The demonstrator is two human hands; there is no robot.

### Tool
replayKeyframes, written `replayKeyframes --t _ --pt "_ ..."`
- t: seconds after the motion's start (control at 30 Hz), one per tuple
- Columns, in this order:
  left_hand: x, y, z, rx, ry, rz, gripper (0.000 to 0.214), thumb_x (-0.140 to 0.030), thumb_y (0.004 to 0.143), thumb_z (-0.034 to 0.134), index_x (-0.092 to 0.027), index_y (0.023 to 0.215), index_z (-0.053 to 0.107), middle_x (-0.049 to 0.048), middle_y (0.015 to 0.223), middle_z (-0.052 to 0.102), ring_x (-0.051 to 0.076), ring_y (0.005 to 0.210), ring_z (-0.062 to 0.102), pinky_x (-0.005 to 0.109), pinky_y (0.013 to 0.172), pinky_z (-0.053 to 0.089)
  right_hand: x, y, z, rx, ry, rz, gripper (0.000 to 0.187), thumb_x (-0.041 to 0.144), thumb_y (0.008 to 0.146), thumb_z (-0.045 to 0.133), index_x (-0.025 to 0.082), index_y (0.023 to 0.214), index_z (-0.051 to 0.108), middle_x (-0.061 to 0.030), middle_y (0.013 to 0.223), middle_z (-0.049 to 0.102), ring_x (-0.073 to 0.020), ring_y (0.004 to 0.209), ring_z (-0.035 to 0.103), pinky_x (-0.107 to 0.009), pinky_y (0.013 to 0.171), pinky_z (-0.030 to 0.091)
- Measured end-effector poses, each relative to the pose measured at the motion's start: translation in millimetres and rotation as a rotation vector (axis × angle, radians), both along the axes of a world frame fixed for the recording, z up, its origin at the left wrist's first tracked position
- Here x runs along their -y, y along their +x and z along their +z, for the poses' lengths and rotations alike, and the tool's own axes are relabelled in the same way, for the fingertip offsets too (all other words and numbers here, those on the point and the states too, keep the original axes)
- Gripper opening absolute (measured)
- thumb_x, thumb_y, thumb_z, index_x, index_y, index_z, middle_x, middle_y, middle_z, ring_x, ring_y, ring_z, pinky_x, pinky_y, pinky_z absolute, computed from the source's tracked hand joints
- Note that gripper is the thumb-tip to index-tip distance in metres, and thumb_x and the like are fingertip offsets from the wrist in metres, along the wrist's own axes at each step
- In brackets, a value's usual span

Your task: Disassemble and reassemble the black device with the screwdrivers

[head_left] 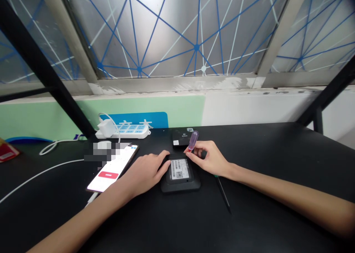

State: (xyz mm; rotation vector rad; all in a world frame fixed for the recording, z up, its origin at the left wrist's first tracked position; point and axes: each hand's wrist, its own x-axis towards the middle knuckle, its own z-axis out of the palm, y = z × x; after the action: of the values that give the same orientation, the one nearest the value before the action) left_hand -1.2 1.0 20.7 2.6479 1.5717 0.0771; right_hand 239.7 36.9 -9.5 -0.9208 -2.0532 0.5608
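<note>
A black box-shaped device [164, 184] with a white printed label lies flat on the black table, label side up. My left hand [145, 171] is at its left side, thumb and index finger pressed against the edge. My right hand [209, 158] pinches a small screwdriver [193, 139] with a see-through purple handle, held nearly upright at the device's far right corner. Its shaft and tip are hidden behind my fingers. A second tool with a thin dark shaft [224, 194] and a bit of green lies partly under my right hand.
Behind the device lies a flat black box [181, 136]. On the left are a lit phone [115, 168] with a cable, a white power strip [133, 131] with a plugged-in charger [107, 128], and a red packet [7, 151]. Black frame bars [52, 83] rise at the sides, before a window.
</note>
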Motion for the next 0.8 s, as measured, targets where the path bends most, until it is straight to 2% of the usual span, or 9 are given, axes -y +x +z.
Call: replayKeyframes --t 0.13,0.5,0.7,0.8 --pt "0.1 0.4 0.6 -0.007 -0.006 -0.002 0.043 -0.043 0.103 0.024 -0.02 0.129 0.049 0.0075 0.084 0.069 0.027 0.077 0.068 0.035 0.066 0.047 -1.3 -0.1 -1.6 -0.001 -0.001 -0.01 0.022 0.03 0.09 0.061 0.013 0.08 0.072 -0.0028 0.064 0.065 -0.0119 0.052 0.052 -0.025 0.051 0.042" --pt "1.8 0.9 1.4 -0.002 -0.014 0.0 0.042 -0.042 0.103 0.023 -0.02 0.128 0.049 0.0071 0.086 0.069 0.027 0.078 0.068 0.035 0.065 0.046 -5.2 0.4 -5.1 -0.009 -0.034 -0.026 0.025 0.037 0.088 0.067 0.015 0.075 0.07 -0.0001 0.06 0.062 -0.0106 0.051 0.05 -0.024 0.052 0.042" --pt "0.5 0.8 0.8 0.002 -0.011 -0.001 0.042 -0.042 0.104 0.024 -0.02 0.129 0.049 0.0076 0.086 0.069 0.027 0.078 0.068 0.036 0.066 0.047 -1.8 0.7 -2.9 -0.026 0.005 0.0 0.018 0.029 0.087 0.064 0.014 0.085 0.074 -0.0039 0.072 0.069 -0.0107 0.053 0.052 -0.024 0.052 0.043" --pt "0.3 0.7 0.7 0.003 -0.013 -0.001 0.042 -0.042 0.104 0.024 -0.02 0.129 0.048 0.0075 0.086 0.069 0.027 0.078 0.068 0.035 0.066 0.047 -0.7 0.6 -2.8 -0.035 0.011 0.015 0.018 0.027 0.088 0.063 0.014 0.084 0.075 -0.0033 0.068 0.067 -0.0106 0.052 0.05 -0.024 0.051 0.041"
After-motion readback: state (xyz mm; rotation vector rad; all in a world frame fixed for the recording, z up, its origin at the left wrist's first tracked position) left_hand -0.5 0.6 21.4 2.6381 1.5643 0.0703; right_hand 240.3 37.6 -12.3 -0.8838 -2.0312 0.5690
